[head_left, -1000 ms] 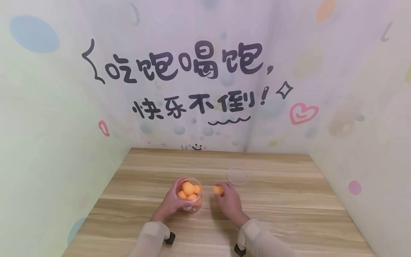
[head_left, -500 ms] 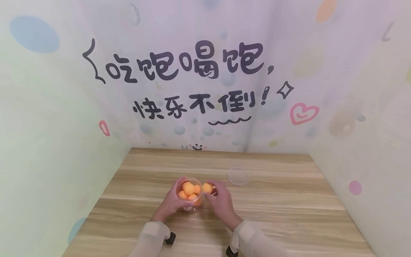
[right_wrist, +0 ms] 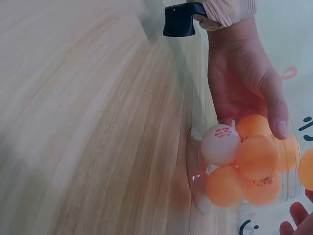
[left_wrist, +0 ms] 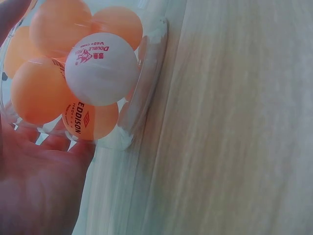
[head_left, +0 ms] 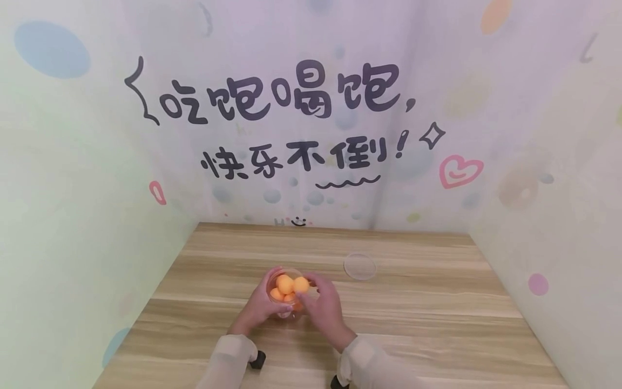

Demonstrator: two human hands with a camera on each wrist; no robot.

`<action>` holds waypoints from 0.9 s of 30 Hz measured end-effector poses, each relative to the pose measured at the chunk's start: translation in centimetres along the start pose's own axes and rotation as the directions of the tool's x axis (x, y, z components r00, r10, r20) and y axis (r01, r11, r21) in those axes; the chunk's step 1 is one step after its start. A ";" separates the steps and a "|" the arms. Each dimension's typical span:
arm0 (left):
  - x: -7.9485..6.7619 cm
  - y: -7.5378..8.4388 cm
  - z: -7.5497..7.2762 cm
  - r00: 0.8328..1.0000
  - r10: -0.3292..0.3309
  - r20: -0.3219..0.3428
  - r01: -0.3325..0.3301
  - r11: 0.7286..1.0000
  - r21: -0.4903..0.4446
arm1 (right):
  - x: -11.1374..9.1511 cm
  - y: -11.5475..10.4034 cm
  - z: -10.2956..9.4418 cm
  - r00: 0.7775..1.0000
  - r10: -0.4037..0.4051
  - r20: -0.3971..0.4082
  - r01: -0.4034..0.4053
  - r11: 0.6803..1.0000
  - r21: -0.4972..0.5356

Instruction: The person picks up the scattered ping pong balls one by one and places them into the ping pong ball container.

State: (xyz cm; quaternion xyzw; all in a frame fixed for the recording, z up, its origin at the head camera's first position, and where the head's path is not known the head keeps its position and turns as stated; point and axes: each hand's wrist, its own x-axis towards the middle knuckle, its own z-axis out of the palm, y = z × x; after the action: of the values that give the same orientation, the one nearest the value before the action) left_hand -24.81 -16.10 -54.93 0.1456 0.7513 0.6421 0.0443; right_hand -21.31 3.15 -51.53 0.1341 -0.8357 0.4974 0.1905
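Note:
My left hand (head_left: 263, 303) grips the left side of a clear plastic jar (right_wrist: 196, 188), which stands upright on the wooden table. Inside are several orange ping-pong balls (left_wrist: 41, 90) and a white one (left_wrist: 101, 68) with red print. My right hand (head_left: 325, 308) pinches another orange ping-pong ball (head_left: 301, 284) between thumb and fingers at the right side of the jar's mouth. In the right wrist view only fingertips (right_wrist: 297, 214) of that hand show, at the right edge, and the left thumb (right_wrist: 279, 115) lies along the jar near its rim.
A round clear lid (head_left: 360, 267) lies on the table (head_left: 427, 302) behind and right of the jar. Printed curtains (head_left: 311, 124) enclose the table at the back and both sides. A black wrist device (right_wrist: 179, 19) sits at the left cuff.
My right hand has moved left with the orange ping-pong ball, from beside the jar to its mouth. The left hand, jar and lid have stayed in place.

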 end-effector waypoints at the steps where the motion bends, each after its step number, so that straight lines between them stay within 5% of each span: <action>1: 0.0 0.0 0.0 1.000 0.004 -0.001 -0.004 1.000 -0.002 | 0.0 -0.1 0.1 1.000 0.013 0.003 -0.013 1.000 0.004; 12: 0.1 0.1 0.1 0.999 -0.033 -0.015 0.033 0.999 -0.003 | 0.3 -0.3 1.1 0.986 0.163 0.040 -0.165 0.986 0.031; 19: -0.8 3.0 -0.1 0.998 -0.048 0.027 0.049 0.998 -0.031 | 0.4 0.0 2.0 0.993 0.120 -0.005 -0.119 0.988 0.097; 27: -0.8 2.9 0.1 0.999 -0.039 0.011 0.039 0.999 -0.020 | 0.7 0.4 2.6 0.983 0.186 0.000 -0.185 0.978 0.098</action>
State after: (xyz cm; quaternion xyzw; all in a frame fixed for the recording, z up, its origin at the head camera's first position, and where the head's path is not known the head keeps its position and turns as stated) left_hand -23.59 -15.88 -52.15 0.1338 0.7471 0.6481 0.0624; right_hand -22.56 1.08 -52.68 0.0622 -0.8183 0.5539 0.1405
